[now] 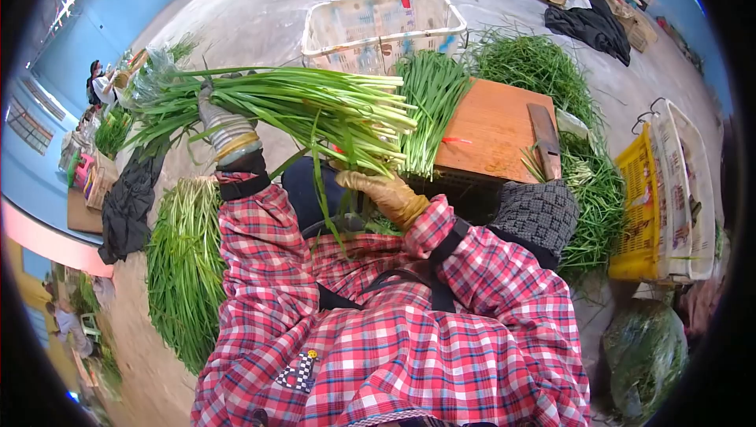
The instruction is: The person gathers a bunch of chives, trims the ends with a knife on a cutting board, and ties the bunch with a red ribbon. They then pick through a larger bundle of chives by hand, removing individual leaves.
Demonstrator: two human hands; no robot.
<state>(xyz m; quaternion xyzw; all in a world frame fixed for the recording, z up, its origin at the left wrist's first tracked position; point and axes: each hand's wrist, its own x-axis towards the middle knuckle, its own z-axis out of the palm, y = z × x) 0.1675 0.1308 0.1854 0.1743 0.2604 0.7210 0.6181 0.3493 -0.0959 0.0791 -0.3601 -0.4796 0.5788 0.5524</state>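
My left hand [224,116], in a grey glove, is closed around a large bunch of garlic chives [315,104]. The pale stem ends point right and the green leaves spread left. Just below the stem ends is my right hand [386,197] in a yellowish glove, its fingers curled together. What they grip, if anything, cannot be made out. A few loose leaves [321,167] dangle from the bunch beside the right fingertips. Another bundle of chives [433,104] rests against the left side of a brown board [492,131], where a wide flat blade [543,139] lies.
A white plastic crate [386,45] stands ahead. Heaps of chives lie on the left [185,261] and right [594,198]. Yellow [636,198] and white crates [685,183] stand at right, above a filled plastic bag [646,356]. Another person [101,84] is at far left.
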